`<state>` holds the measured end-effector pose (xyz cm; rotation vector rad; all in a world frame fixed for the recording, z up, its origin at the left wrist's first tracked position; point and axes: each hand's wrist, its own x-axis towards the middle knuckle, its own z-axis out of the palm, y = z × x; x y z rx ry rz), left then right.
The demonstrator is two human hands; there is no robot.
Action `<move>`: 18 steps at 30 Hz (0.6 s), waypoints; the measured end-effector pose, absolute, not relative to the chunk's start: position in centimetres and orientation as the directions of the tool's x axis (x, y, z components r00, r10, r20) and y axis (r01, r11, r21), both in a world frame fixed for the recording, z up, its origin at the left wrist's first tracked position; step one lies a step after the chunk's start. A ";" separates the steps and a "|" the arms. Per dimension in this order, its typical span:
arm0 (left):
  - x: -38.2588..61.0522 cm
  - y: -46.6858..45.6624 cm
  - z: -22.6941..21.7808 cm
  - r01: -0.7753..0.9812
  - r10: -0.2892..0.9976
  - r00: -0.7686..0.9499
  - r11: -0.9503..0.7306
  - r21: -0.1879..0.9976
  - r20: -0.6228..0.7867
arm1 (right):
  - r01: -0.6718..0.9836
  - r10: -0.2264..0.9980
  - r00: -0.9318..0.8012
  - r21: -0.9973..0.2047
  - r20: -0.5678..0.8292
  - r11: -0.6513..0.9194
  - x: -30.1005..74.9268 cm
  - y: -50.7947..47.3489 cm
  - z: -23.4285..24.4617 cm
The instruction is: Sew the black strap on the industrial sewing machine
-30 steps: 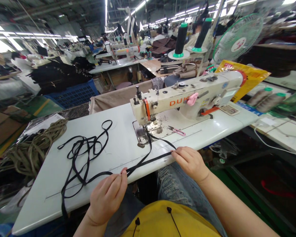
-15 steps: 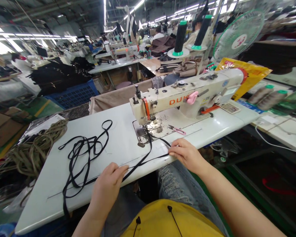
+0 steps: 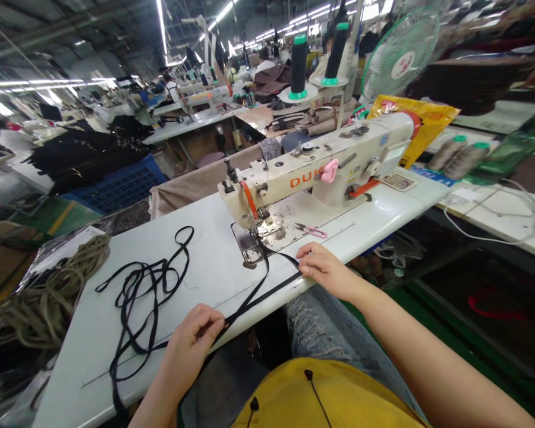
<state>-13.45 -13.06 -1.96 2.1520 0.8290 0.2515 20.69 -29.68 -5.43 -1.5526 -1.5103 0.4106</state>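
A long narrow black strap (image 3: 252, 297) runs between my two hands at the front edge of the white sewing table (image 3: 196, 321). My left hand (image 3: 200, 333) pinches it between thumb and fingers. At the other end of this stretch, my right hand (image 3: 321, 266) is closed on the strap, right of the needle. Part of the strap leads up under the presser foot of the sewing machine (image 3: 289, 178). More of it lies in loose loops on the tabletop, left of the needle. Pink-handled thread snips (image 3: 311, 230) rest on the machine bed, beyond my right hand.
A bundle of olive cord (image 3: 57, 291) lies beside the table's left end. Black thread cones (image 3: 298, 68) stand behind the machine. A fan (image 3: 401, 56), a yellow bag (image 3: 412, 128) and grey thread spools (image 3: 459, 156) are at the right. Behind, a blue crate (image 3: 116, 184) holds black fabric.
The view has swung slightly right, shifting the machine leftward in the picture. The strap between my hands now lies flatter and looks broader. Both hands keep hold of it.
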 end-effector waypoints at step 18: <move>-10.3 -15.5 -0.6 0.407 0.585 0.799 -0.362 0.838 -0.136 | 0.706 0.916 0.013 -0.653 0.401 0.275 16.6 -30.2 -1.3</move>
